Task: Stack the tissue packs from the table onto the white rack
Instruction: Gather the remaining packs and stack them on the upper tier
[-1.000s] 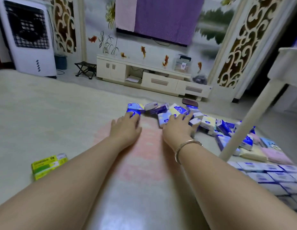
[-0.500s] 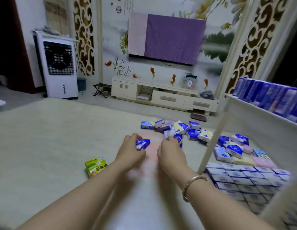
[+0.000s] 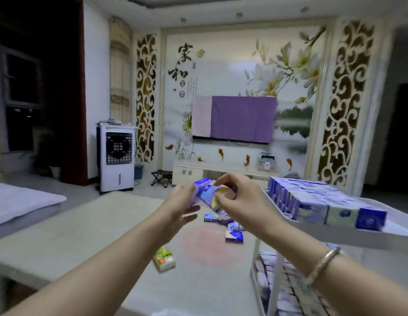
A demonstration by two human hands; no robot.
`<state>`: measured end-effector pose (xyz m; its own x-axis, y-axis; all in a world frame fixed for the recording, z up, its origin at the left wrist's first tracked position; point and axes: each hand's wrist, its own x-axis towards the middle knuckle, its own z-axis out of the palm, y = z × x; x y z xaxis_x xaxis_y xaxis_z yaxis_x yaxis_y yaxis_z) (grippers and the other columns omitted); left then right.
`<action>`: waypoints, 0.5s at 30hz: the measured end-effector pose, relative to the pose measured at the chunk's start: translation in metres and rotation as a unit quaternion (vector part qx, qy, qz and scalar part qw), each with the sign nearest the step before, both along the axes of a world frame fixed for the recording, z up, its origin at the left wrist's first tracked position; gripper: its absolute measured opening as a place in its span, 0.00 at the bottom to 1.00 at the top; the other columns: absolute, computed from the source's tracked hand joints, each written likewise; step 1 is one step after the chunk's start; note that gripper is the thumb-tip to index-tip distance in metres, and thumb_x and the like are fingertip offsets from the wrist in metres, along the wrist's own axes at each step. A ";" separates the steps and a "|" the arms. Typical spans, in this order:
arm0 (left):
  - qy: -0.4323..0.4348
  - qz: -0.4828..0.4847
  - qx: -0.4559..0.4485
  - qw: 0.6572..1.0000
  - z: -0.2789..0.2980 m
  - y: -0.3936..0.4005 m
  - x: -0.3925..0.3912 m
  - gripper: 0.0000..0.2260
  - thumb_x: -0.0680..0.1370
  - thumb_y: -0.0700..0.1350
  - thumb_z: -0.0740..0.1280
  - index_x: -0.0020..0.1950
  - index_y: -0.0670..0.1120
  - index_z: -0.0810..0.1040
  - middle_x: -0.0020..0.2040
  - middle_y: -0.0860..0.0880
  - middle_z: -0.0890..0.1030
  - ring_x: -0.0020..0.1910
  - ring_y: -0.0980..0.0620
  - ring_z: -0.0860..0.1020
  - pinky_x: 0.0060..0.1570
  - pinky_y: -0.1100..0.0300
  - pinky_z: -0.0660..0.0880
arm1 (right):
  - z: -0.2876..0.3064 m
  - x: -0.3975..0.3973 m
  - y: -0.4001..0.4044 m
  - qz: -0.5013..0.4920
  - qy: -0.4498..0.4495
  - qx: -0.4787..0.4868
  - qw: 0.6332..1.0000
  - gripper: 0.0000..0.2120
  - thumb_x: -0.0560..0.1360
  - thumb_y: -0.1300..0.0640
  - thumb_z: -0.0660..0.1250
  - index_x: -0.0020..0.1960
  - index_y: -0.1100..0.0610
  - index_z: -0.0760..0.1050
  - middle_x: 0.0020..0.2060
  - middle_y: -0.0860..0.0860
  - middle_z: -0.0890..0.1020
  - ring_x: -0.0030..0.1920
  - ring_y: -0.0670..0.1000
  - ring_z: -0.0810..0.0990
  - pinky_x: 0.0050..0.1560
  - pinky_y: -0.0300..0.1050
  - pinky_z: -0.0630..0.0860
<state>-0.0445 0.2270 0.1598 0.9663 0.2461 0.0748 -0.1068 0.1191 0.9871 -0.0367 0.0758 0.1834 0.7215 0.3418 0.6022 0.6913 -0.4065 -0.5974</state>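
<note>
Blue-and-white tissue packs (image 3: 324, 205) already fill most of the top shelf of the white rack (image 3: 349, 236) in close rows, and more line the shelf below it, so the job looks well past half done. Left of the rack, about four loose packs (image 3: 234, 237) lie on the tabletop (image 3: 89, 226), with one yellow-green pack (image 3: 164, 258) nearer. Raised beside the rack's top shelf, the left hand (image 3: 183, 202) and right hand (image 3: 239, 198) hold two or three packs (image 3: 208, 193) between curled fingers.

Large brushed characters "家和" on the wall mural (image 3: 221, 87); pack labels illegible.
</note>
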 end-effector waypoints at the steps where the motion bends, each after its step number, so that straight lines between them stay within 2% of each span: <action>1: 0.000 -0.017 -0.013 1.000 0.011 -0.010 -0.009 0.14 0.76 0.47 0.58 0.59 0.46 0.74 0.49 0.46 0.76 0.50 0.45 0.78 0.53 0.54 0.74 | 0.008 -0.009 -0.009 0.008 -0.014 0.012 1.000 0.09 0.71 0.64 0.65 0.50 0.56 0.78 0.35 0.45 0.81 0.34 0.36 0.76 0.31 0.28 0.69; 3: -0.018 -0.056 -0.051 0.997 0.028 -0.032 -0.025 0.16 0.77 0.45 0.56 0.62 0.46 0.76 0.51 0.43 0.78 0.49 0.40 0.80 0.56 0.48 0.76 | 0.019 -0.025 -0.028 0.019 -0.022 0.035 0.999 0.10 0.71 0.67 0.64 0.49 0.56 0.78 0.32 0.45 0.80 0.31 0.35 0.75 0.31 0.27 0.68; 5: -0.054 -0.100 -0.083 0.990 0.042 -0.057 -0.038 0.14 0.77 0.43 0.59 0.60 0.45 0.78 0.50 0.42 0.80 0.42 0.41 0.80 0.51 0.47 0.80 | 0.025 -0.037 -0.046 0.024 -0.025 0.049 0.998 0.13 0.70 0.68 0.63 0.49 0.54 0.78 0.36 0.47 0.82 0.33 0.37 0.77 0.34 0.29 0.70; 8: -0.081 -0.132 -0.081 0.985 0.051 -0.097 -0.041 0.12 0.77 0.40 0.64 0.60 0.44 0.77 0.52 0.40 0.80 0.40 0.44 0.80 0.44 0.47 0.81 | 0.028 -0.041 -0.079 0.018 -0.047 0.067 0.996 0.14 0.68 0.65 0.64 0.50 0.51 0.77 0.44 0.48 0.81 0.44 0.43 0.79 0.45 0.38 0.76; 10: -0.099 -0.168 -0.074 0.978 0.051 -0.121 -0.034 0.15 0.78 0.38 0.65 0.65 0.42 0.74 0.54 0.40 0.79 0.42 0.46 0.80 0.46 0.48 0.80 | 0.031 -0.043 -0.101 0.000 -0.068 0.081 0.994 0.14 0.66 0.60 0.64 0.51 0.50 0.76 0.50 0.51 0.79 0.52 0.47 0.78 0.53 0.47 0.77; 11: -0.107 -0.188 -0.067 0.974 0.052 -0.132 -0.031 0.17 0.78 0.37 0.65 0.66 0.43 0.73 0.55 0.40 0.79 0.45 0.46 0.79 0.48 0.48 0.79 | 0.033 -0.043 -0.113 -0.012 -0.077 0.094 0.993 0.15 0.67 0.60 0.65 0.52 0.51 0.75 0.53 0.51 0.77 0.55 0.48 0.77 0.57 0.48 0.76; 13: -0.121 -0.221 -0.056 0.966 0.055 -0.157 -0.027 0.17 0.78 0.38 0.65 0.67 0.43 0.73 0.55 0.40 0.78 0.46 0.47 0.78 0.47 0.50 0.79 | 0.034 -0.042 -0.137 -0.041 -0.088 0.118 0.988 0.16 0.69 0.65 0.66 0.54 0.51 0.73 0.57 0.49 0.73 0.64 0.47 0.72 0.64 0.42 0.69; 15: -0.130 -0.234 -0.058 0.962 0.059 -0.181 -0.025 0.16 0.78 0.37 0.65 0.66 0.41 0.74 0.53 0.41 0.79 0.43 0.48 0.79 0.39 0.54 0.81 | 0.033 -0.041 -0.161 -0.076 -0.090 0.155 0.981 0.17 0.70 0.67 0.67 0.54 0.49 0.72 0.60 0.47 0.70 0.69 0.44 0.66 0.67 0.36 0.64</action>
